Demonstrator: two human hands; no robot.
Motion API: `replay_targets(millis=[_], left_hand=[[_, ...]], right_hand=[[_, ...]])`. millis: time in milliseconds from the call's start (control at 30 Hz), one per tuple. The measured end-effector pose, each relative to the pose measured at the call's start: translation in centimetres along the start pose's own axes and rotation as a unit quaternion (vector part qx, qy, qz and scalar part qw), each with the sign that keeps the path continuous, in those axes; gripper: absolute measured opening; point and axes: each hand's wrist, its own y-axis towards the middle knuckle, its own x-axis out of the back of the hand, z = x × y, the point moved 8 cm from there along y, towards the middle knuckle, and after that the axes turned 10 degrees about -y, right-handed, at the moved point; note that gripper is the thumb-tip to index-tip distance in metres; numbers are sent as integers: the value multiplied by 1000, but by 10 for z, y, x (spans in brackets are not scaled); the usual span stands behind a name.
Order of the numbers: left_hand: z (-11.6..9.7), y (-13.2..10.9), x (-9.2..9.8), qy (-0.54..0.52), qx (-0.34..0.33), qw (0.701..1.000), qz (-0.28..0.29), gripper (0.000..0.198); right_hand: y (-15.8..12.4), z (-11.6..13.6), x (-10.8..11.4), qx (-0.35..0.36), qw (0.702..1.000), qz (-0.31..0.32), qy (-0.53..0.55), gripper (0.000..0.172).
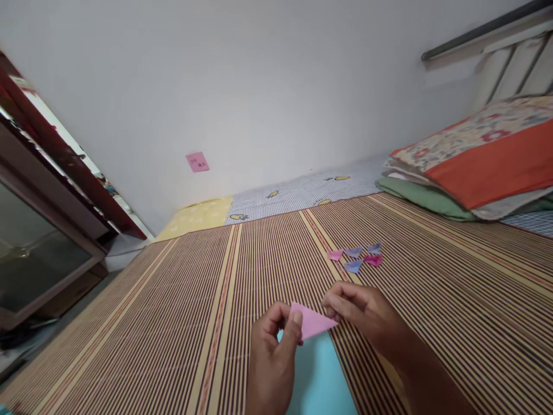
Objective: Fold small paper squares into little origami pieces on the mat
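A small pink paper (313, 323), folded into a triangle, is pinched between the thumb and fingers of my left hand (275, 351). Its pointed end reaches right, to the fingertips of my right hand (365, 314). Those fingers are curled and pressed together; I cannot tell whether they grip the paper's tip or anything else. Under the pink triangle is a light blue sheet or board (322, 374), partly covered by my left hand. Beyond my right hand lie several small folded papers: a pale pink one (335, 255), bluish ones (353, 266) and a deep pink one (373, 260).
A striped bamboo mat (173, 305) spreads beneath everything. Folded bedding (488, 155) is piled at the right, against the white wall (268, 98). A pink note (197, 162) sticks to that wall. Along the mat's far edge runs checked cloth (294, 193); a glass-panelled cabinet (38, 253) stands left.
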Motion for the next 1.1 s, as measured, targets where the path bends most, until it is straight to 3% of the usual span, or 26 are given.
replay_targets(millis=[133,233,533,633,900,1100], left_hand=[[-7,-4,-9,63,0,996,68,41],[-11,-6,-10,92,-13,994,61,39],[6,-1,3,-12,39,999,18,27],[10,0,5,-44,42,998,20,23],[2,-3,6,-45,45,998,17,23],[0,-4,5,-39,24,999,4,26]], right_hand=[[-1,6,-16,-3,999,38,16,23],[-1,15,-25,15,999,40,26,15],[0,15,-17,2,997,-80,24,23],[2,11,-21,-8,994,-91,64,25],[5,7,-32,-17,992,-73,105,28],[7,9,-43,-13,992,-13,123,31]])
